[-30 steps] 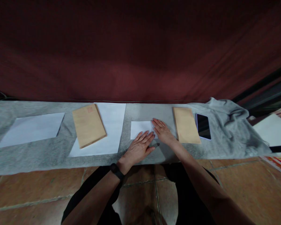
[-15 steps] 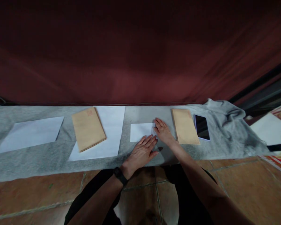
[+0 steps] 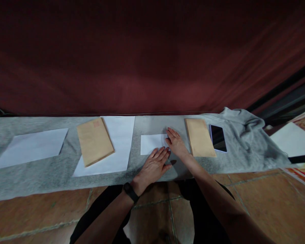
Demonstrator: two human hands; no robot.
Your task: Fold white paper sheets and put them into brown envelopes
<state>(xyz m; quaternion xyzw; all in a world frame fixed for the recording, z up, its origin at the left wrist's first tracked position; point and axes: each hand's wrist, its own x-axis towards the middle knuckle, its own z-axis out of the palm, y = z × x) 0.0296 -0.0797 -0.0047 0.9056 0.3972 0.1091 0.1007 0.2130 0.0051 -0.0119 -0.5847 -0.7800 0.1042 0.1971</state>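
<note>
A small white sheet of paper (image 3: 150, 143), perhaps folded, lies flat on the grey cloth in front of me. My left hand (image 3: 154, 166), with a black watch on its wrist, rests open along the paper's near edge, fingers stretched out. At the paper's right end, my right hand (image 3: 176, 141) lies flat with its fingers extended, covering that end. To the right of my right hand is a stack of brown envelopes (image 3: 200, 137). Another stack of brown envelopes (image 3: 94, 142) sits to the left, partly over a large white sheet (image 3: 122, 144).
Beyond the right-hand envelopes lies a phone (image 3: 218, 138) beside bunched grey cloth (image 3: 246, 135). More white paper (image 3: 32, 147) is at the far left. A dark red curtain (image 3: 152, 91) hangs behind the cloth-covered surface, and a white card (image 3: 293, 142) is at the far right.
Both hands stay nearly still on the small paper. The whole view has shifted very slightly; nothing is picked up or let go.
</note>
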